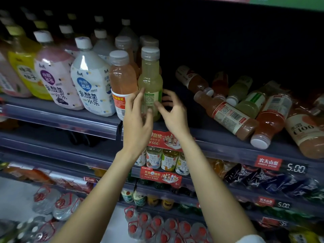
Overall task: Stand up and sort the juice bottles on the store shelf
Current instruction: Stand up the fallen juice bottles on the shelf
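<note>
Both hands' grips, left point(137, 116), right point(172, 111), fingers loosely spread around upright ribbed-cap translucent pale-green bottle point(151, 76)

Pale green bottle point(150, 81) beside pink-orange bottle point(122, 79)

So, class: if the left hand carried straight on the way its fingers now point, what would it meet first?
The left hand points up and into the shelf, fingers at the label of the upright green bottle. It would meet that bottle first. Whether they already touch is unclear.
</note>
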Demonstrator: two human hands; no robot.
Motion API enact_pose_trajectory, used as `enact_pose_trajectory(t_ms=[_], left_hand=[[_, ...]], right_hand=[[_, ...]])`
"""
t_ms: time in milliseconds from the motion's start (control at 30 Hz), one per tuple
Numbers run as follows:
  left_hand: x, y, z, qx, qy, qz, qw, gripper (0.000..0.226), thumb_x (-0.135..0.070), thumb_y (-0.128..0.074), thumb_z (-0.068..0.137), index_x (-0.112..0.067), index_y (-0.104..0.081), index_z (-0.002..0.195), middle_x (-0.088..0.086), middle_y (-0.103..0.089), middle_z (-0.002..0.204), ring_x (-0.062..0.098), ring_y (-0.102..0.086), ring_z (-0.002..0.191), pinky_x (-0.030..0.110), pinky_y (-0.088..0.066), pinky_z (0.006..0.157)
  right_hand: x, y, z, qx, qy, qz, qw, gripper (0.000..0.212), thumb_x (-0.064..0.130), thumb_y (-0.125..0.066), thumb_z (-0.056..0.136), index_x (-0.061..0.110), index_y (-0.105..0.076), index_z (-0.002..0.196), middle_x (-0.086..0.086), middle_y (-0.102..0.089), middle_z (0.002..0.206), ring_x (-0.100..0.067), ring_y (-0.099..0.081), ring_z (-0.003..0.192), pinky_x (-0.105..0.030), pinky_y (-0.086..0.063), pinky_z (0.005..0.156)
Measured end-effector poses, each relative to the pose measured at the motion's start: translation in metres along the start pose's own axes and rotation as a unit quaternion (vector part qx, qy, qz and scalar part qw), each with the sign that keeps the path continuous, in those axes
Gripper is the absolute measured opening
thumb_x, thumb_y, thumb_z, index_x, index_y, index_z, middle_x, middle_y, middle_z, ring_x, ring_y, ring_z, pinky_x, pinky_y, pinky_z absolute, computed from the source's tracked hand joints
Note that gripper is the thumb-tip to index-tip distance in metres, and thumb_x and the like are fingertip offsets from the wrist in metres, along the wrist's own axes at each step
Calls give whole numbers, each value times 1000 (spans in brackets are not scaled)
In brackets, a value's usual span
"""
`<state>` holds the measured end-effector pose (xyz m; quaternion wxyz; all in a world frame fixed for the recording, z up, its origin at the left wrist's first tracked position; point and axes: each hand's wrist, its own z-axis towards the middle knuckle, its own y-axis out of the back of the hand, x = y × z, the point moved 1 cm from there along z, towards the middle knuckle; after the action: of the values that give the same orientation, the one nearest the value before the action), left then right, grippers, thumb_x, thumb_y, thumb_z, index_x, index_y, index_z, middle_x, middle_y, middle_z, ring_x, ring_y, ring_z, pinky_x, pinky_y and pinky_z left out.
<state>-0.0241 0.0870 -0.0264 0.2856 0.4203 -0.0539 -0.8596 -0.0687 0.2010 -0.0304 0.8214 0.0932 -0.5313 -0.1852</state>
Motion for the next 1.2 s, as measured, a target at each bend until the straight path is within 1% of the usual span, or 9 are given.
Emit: enact_pose_trajectory(t_ms=[167, 267, 433, 533, 700, 833, 1033, 1133, 1200], left_hand=[[-1, -1, -8, -11, -1, -54, 999, 36, 1, -49, 95, -6, -50, 131, 7, -52, 128, 10, -51, 118, 10, -44, 84], [-7, -11, -7, 46, -24, -63, 997, 34, -3, -51, 95, -8, -52, 128, -2, -60, 117, 5, -57, 108, 14, -46, 86], [-24, -50, 10, 203, -28, -55, 977, 29, -19, -56, 94, -23, -55, 122, -13, -71, 90, 3, -65, 88, 27, -50, 80], [-22, -88, 26, 281, 90, -49, 954, 28, -27, -58, 91, -23, -60, 118, -5, -72, 96, 11, -66, 94, 33, -50, 89], [-37, -133, 31, 343, 282, -136, 885, 23, -42, -58, 91, -21, -60, 100, 6, -68, 102, 20, -67, 86, 38, -53, 88], [-52, -145, 28, 318, 326, -205, 867, 51, -41, -63, 85, -14, -49, 127, 9, -65, 116, 22, -67, 94, 30, -57, 77], [-51, -130, 17, 175, 186, -238, 937, 97, -35, -73, 69, -39, -17, 147, 4, -48, 135, 15, -55, 118, 33, -50, 97], [-48, -112, 22, 114, 111, -224, 962, 96, -33, -73, 70, -39, -18, 149, 1, -39, 143, 13, -50, 126, 36, -48, 101], [-44, -99, 25, 80, 70, -183, 977, 90, -21, -74, 76, -34, -24, 150, -1, -36, 143, 5, -47, 125, 27, -47, 99]], right_hand=[[7, 34, -10, 23, 22, -93, 995, 38, 14, -58, 91, 16, -52, 128, -4, -61, 118, -14, -58, 107, -28, -49, 89], [4, 76, -20, -4, 51, -233, 971, 33, 19, -55, 93, 18, -55, 126, -7, -56, 125, -15, -56, 107, -23, -44, 85], [-10, 137, -19, -12, -36, -553, 832, 59, 37, -64, 83, 14, -44, 134, -18, -44, 134, -39, -38, 124, -48, -32, 99], [-19, 160, -15, 39, -96, -586, 803, 80, 46, -68, 78, 14, -31, 141, -21, -39, 138, -40, -36, 126, -49, -30, 103], [-30, 168, -13, 78, -131, -523, 839, 86, 45, -71, 77, 19, -23, 144, -17, -53, 128, -35, -53, 115, -37, -43, 89], [-31, 169, -16, 16, -104, -473, 875, 80, 41, -74, 74, 22, -32, 139, -14, -61, 117, -35, -61, 102, -35, -48, 76], [-30, 143, -17, -39, -92, -143, 985, 71, 31, -78, 70, 25, -37, 128, 3, -61, 111, -23, -64, 92, -34, -54, 73], [-31, 117, -13, -40, -100, 26, 994, 67, 11, -77, 72, 16, -39, 126, 9, -57, 104, -2, -59, 87, -11, -49, 69], [-35, 97, -7, -26, -120, 108, 986, 62, 4, -76, 74, 13, -40, 124, 11, -57, 104, 0, -58, 93, -14, -48, 77]])
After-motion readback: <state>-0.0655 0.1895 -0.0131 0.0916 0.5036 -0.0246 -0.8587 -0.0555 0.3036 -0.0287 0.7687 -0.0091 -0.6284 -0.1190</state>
